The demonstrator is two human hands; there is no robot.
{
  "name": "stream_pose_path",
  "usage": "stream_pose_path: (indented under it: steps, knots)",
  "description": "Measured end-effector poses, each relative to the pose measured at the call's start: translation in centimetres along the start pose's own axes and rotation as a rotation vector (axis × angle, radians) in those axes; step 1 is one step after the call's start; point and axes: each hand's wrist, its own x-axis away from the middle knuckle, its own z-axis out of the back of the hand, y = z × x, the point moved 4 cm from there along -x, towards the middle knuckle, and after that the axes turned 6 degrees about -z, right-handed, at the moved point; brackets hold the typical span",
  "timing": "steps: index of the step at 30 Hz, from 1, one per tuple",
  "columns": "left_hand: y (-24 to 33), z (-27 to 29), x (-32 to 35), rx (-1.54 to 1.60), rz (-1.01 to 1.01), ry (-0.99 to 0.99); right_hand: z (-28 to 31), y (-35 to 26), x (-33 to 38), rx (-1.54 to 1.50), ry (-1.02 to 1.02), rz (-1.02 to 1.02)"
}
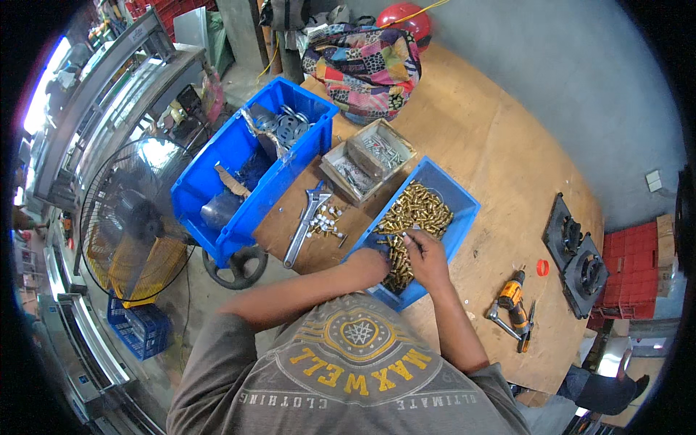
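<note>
A light blue bin (464, 217) in front of me holds a heap of small brass fittings (415, 210). Over its near half, my right hand (428, 259) is closed, thumb and fingers pinched on what looks like one brass fitting (397, 233). My left hand (368, 267) curls at the bin's left side, just left of the right hand. Its fingers are bent inward and mostly hidden, so what it holds cannot be made out. Between the hands, more fittings show in the bin.
Left of the bin lie an adjustable wrench (307, 223) and small white-capped pieces (326, 223). Beyond are a divided box of screws (355, 148), a large blue crate (279, 174) and a patchwork bag (362, 69). A cordless drill (512, 297), pliers (529, 330) and black burner plates (576, 254) lie right.
</note>
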Motion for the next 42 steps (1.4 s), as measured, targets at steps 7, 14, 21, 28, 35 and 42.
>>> stream_pose_path:
  steps: [7, 14, 21, 28, 35, 42]
  knots:
    - [-0.4, -2.5, -2.9, 0.001, 0.014, -0.050, 2.5, 3.8, 0.4, 0.271, 0.205, 0.140]
    - [0.1, -0.1, -3.5, 0.073, 0.067, -0.071, 2.0, 6.2, 1.4, 0.319, 0.285, 0.157]
    - [1.1, 6.1, 0.1, 1.402, 0.349, 0.361, 3.6, 5.6, 1.4, -0.083, 0.316, 0.132]
    - [4.5, 8.6, 1.2, 1.904, 0.266, 0.660, 4.7, 1.9, 5.2, -0.364, 0.189, 0.176]
    - [7.2, 9.1, 1.2, 1.895, 0.191, 0.771, 6.8, -0.8, 7.2, -0.396, 0.260, 0.213]
    - [8.6, 10.0, 1.4, 1.912, 0.164, 0.740, 6.5, -1.9, 7.4, -0.575, 0.277, 0.323]
